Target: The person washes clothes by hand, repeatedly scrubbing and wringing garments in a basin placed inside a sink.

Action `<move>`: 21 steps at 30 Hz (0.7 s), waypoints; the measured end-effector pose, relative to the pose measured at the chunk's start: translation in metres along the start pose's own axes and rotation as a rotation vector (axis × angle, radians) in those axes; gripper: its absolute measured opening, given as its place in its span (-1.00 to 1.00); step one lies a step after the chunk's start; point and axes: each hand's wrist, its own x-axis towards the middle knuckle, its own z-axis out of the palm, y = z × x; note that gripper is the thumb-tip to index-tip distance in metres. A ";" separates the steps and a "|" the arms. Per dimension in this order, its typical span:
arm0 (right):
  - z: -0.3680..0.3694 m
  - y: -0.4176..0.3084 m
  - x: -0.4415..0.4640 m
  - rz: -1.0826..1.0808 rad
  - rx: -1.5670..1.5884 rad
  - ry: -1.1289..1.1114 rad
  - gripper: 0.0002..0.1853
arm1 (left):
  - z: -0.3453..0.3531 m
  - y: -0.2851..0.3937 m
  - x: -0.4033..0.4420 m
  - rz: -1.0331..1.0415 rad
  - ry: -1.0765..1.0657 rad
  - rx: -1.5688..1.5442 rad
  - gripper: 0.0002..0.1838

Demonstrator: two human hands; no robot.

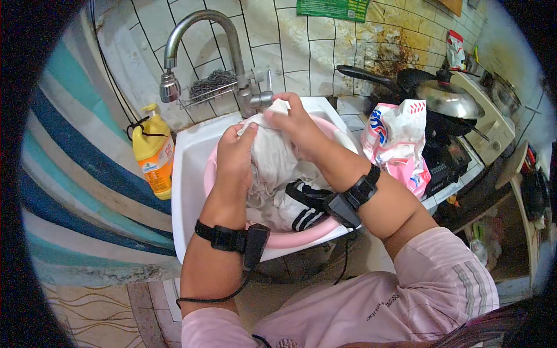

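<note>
Both hands hold up a wet white garment (268, 152) over a pink basin (293, 239) that sits in a white sink (185, 156). My left hand (235, 152) pinches the cloth on its left side, fingers closed. My right hand (295, 124) grips it at the top right, close to the faucet handle. Lower in the basin lies more white fabric with black striped trim (307, 211), partly under water that looks cloudy. Whether it belongs to the same garment I cannot tell.
A chrome faucet (203, 17) arches behind the sink, beside a wire rack holding a scouring pad (213, 84). At left stands a yellow bottle (154, 153). To the right are a detergent bag (397, 142), a frying pan (371, 74) and a lidded wok (449, 98) on the stove.
</note>
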 end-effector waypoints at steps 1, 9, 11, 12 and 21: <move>-0.002 0.003 -0.003 -0.102 -0.140 -0.093 -0.68 | 0.000 0.001 0.000 0.002 0.001 0.000 -0.70; -0.014 0.015 0.009 -0.169 -0.321 -0.130 -0.64 | 0.003 0.001 -0.002 0.005 -0.056 -0.010 -0.73; -0.017 0.024 0.018 -0.146 -0.292 -0.171 -0.70 | -0.003 -0.005 0.004 0.000 -0.096 -0.053 -0.73; -0.017 0.024 0.017 -0.146 -0.292 -0.171 -0.70 | -0.003 -0.005 0.004 -0.005 -0.136 -0.096 -0.71; -0.005 0.014 -0.001 -0.436 -0.639 -0.232 -0.71 | -0.003 -0.015 0.006 0.050 -0.026 0.330 -0.70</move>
